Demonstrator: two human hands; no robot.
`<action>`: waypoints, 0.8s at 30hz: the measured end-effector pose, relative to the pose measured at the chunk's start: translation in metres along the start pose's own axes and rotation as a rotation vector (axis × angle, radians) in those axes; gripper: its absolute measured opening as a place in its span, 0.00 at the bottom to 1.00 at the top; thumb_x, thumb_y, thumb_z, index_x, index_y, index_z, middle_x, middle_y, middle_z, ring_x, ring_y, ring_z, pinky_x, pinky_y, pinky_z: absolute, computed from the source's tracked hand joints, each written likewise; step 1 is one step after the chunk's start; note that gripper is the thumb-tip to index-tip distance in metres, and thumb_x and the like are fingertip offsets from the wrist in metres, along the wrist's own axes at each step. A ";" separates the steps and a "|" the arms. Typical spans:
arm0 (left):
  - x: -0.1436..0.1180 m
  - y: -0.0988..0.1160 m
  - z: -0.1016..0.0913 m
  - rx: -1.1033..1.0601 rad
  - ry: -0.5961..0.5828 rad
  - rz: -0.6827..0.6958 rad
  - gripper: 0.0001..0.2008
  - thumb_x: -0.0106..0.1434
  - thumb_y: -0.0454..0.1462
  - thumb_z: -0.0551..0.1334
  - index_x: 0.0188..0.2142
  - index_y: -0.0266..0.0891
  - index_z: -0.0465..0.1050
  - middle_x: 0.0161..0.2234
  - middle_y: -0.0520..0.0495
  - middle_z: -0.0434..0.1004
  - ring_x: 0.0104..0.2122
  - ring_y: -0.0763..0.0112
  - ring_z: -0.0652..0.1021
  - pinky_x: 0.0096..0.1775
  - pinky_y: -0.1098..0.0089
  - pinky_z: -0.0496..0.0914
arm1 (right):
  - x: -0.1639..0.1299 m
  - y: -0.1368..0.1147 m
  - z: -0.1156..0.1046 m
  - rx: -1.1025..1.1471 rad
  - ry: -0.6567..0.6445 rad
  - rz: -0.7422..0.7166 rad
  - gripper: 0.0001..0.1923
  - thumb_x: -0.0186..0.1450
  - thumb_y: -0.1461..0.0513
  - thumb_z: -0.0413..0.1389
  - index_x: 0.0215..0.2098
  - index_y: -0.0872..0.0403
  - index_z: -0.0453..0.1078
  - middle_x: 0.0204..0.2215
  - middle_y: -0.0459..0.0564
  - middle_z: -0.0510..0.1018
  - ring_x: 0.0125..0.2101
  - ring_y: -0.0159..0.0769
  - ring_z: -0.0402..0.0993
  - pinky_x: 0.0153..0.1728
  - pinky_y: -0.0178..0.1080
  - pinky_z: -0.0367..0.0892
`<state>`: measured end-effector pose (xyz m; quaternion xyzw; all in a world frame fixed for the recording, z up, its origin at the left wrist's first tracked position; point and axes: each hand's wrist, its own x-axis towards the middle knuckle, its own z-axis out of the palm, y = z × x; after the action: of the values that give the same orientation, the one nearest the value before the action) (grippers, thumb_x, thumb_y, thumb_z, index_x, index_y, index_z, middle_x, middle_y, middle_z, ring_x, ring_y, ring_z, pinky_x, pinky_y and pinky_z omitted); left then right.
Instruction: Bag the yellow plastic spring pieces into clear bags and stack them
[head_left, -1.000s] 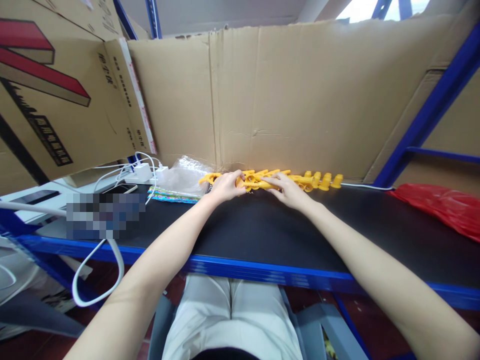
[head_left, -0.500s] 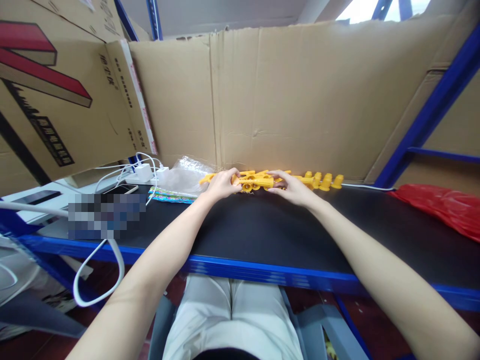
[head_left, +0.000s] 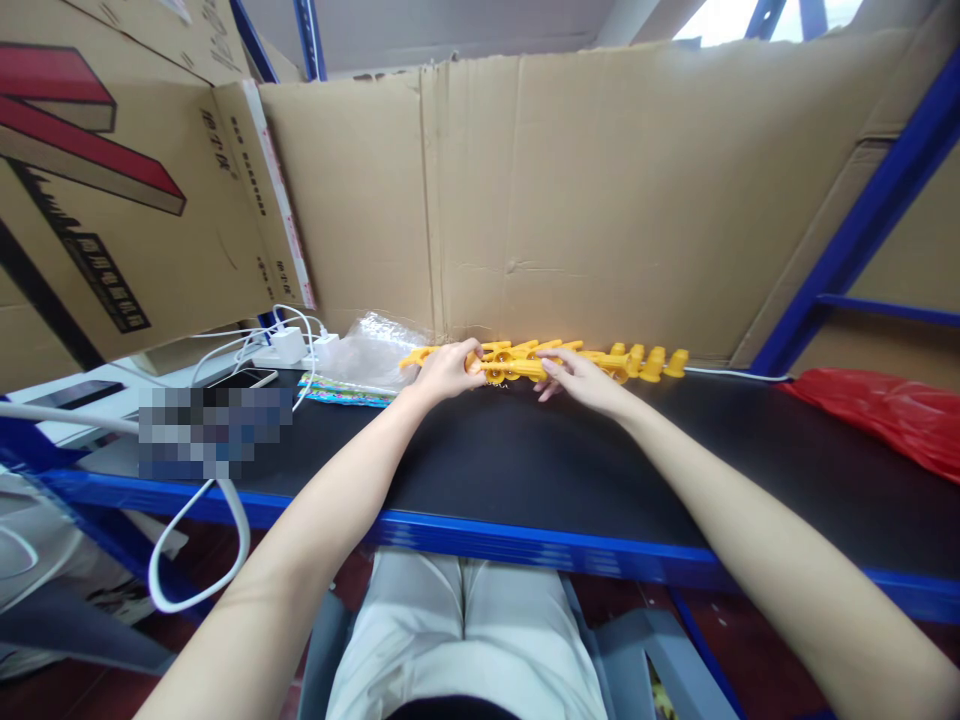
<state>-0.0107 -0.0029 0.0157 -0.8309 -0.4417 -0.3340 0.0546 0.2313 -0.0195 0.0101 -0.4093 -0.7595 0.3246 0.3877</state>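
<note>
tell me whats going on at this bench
A seated person reaches both bare arms across a black bench top to a row of yellow plastic parts lying along the foot of a cardboard wall. The left hand grips one end of a yellow piece, and the right hand has its fingers on the other end. More yellow parts stand to the right. A clear plastic bag and white chargers lie to the left, a red bag to the right.

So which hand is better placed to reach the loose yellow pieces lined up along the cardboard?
Right, probably. The right hand lies beside the row of loose yellow pieces at the cardboard wall. The left hand grips the far end of the yellow part, further away.
</note>
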 end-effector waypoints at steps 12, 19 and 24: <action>-0.001 0.003 -0.002 0.003 0.034 0.037 0.12 0.50 0.38 0.59 0.36 0.41 0.67 0.25 0.53 0.70 0.25 0.74 0.68 0.27 0.75 0.57 | -0.006 -0.011 -0.004 0.025 -0.055 0.009 0.20 0.59 0.46 0.50 0.31 0.55 0.60 0.21 0.50 0.76 0.20 0.34 0.73 0.29 0.40 0.69; -0.001 0.006 -0.002 0.007 0.022 0.023 0.12 0.50 0.38 0.59 0.37 0.41 0.67 0.25 0.53 0.69 0.25 0.74 0.68 0.27 0.74 0.57 | -0.003 -0.009 -0.001 0.038 0.010 0.211 0.29 0.59 0.41 0.40 0.29 0.58 0.64 0.17 0.52 0.73 0.13 0.32 0.69 0.16 0.34 0.64; -0.002 0.003 0.001 0.022 0.028 -0.039 0.13 0.50 0.39 0.59 0.37 0.42 0.67 0.23 0.53 0.68 0.24 0.73 0.68 0.26 0.74 0.56 | -0.002 -0.001 -0.007 0.046 -0.017 0.128 0.27 0.59 0.50 0.52 0.52 0.53 0.56 0.42 0.57 0.73 0.25 0.32 0.75 0.26 0.36 0.70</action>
<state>-0.0085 -0.0054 0.0145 -0.8167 -0.4606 -0.3417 0.0634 0.2381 -0.0203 0.0135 -0.4454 -0.7273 0.3695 0.3689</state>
